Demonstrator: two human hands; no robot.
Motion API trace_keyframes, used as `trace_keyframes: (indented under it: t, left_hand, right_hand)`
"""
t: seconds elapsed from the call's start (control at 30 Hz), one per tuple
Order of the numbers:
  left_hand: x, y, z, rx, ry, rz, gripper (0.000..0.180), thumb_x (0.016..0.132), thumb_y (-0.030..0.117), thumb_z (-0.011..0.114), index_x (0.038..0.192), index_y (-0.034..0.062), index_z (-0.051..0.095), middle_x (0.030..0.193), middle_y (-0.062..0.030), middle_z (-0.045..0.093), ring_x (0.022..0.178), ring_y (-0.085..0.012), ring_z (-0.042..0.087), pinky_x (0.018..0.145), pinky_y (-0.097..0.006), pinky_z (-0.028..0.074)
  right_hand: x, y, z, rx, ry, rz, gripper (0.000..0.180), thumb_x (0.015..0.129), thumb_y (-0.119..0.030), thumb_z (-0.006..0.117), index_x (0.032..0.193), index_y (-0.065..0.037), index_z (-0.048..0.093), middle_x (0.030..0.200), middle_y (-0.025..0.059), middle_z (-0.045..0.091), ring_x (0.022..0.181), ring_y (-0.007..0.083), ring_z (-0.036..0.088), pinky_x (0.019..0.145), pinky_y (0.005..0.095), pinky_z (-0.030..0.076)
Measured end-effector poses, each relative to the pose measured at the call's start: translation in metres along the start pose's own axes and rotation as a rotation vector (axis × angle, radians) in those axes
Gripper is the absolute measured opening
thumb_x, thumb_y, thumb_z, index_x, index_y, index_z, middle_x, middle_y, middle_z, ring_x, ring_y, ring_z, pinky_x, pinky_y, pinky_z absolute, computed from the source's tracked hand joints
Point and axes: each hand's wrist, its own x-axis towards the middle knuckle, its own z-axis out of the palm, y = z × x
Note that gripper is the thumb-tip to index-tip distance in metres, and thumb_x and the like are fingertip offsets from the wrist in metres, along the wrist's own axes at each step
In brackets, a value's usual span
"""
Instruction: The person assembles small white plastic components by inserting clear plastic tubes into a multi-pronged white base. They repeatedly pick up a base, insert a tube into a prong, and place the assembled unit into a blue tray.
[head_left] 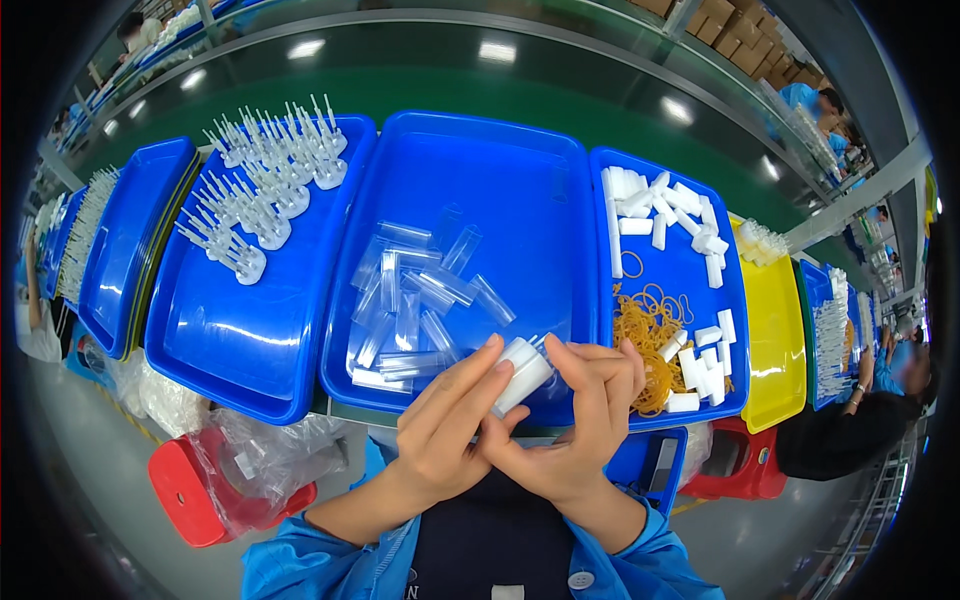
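Over the near edge of the middle blue tray, my left hand grips a white cylinder. It looks like foam blocks bundled together, tilted, with thin clear prongs at its upper right end. My right hand pinches that pronged end between thumb and fingers; the exact contact is partly hidden. Several clear plastic tubes lie loose in the tray beyond my hands. Right of them, another blue tray holds white foam blocks and a heap of tan rubber bands.
At left, a blue tray carries rows of clear pronged plastic parts. Stacked trays stand farther left, a yellow tray at right. Red stools flank me below. A dark green conveyor belt runs behind; other people work at far right.
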Motion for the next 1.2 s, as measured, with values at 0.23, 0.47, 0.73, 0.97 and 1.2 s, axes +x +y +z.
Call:
trace_keyframes:
  t: [0.23,0.47,0.73,0.97,1.2]
  left_hand:
    - [0.008,-0.010,-0.029,0.106,0.059,-0.040,0.055,0.068,0.004,0.084,0.117,-0.0057,0.062,0.116,-0.0261,0.064,0.104,-0.0354,0.066,0.080,-0.036,0.057]
    - [0.013,-0.021,-0.050,-0.434,0.256,-0.413,0.049,0.082,-0.001,0.071,0.127,-0.0058,0.051,0.130,-0.0227,0.054,0.114,-0.0271,0.061,0.087,-0.031,0.057]
    - [0.008,-0.021,-0.053,-0.622,0.104,-0.372,0.045,0.081,-0.007,0.068,0.124,-0.0064,0.055,0.130,-0.0196,0.049,0.118,-0.0243,0.055,0.096,-0.032,0.050]
    - [0.009,-0.006,-0.045,-0.535,0.011,-0.377,0.043,0.077,-0.008,0.072,0.118,-0.0058,0.060,0.129,-0.0197,0.050,0.118,-0.0251,0.056,0.094,-0.032,0.052]
    - [0.007,-0.002,-0.038,-0.553,-0.052,-0.323,0.042,0.075,-0.007,0.075,0.115,-0.0064,0.062,0.126,-0.0205,0.051,0.113,-0.0276,0.060,0.091,-0.032,0.053]
  right_hand:
    - [0.021,-0.001,0.001,0.271,-0.076,0.132,0.061,0.064,-0.031,0.083,0.114,-0.002,0.064,0.103,0.0093,0.060,0.103,0.0252,0.057,0.107,0.0493,0.026]
    - [0.019,0.016,0.017,0.301,-0.459,-0.094,0.029,0.083,-0.012,0.068,0.111,-0.007,0.065,0.112,0.0109,0.058,0.100,0.0308,0.057,0.089,0.0416,0.043]
    - [0.017,0.012,0.018,0.169,-0.491,-0.058,0.024,0.078,-0.010,0.069,0.101,-0.007,0.066,0.096,0.0080,0.060,0.088,0.0272,0.059,0.076,0.0384,0.046]
    - [0.016,0.019,0.000,0.202,-0.270,0.241,0.023,0.072,-0.002,0.070,0.093,-0.007,0.061,0.085,0.0088,0.062,0.077,0.0246,0.065,0.068,0.0343,0.049]
    - [0.012,0.033,-0.037,1.173,-0.241,0.615,0.027,0.088,0.003,0.059,0.113,0.004,0.050,0.103,0.0155,0.062,0.092,0.0199,0.066,0.087,0.0332,0.051]
